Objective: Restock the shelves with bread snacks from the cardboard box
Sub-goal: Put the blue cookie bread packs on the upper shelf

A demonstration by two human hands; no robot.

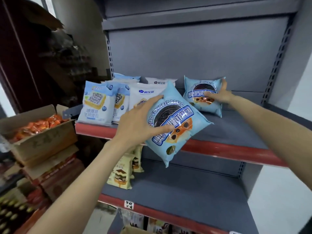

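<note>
My left hand grips a light-blue pack of cookie-flavoured bread, held tilted in front of the red edge of the upper shelf. My right hand rests on a second identical blue pack that stands upright near the back of that shelf, fingers spread over its front. To the left on the same shelf stand several white and blue bread packs. The cardboard box of bread snacks shows only as a flap at the bottom edge.
Cream cake packs stand at the left of the lower shelf. An open cardboard box of orange packets sits on stacked cartons at the left. The grey back panel and slotted uprights frame the shelving.
</note>
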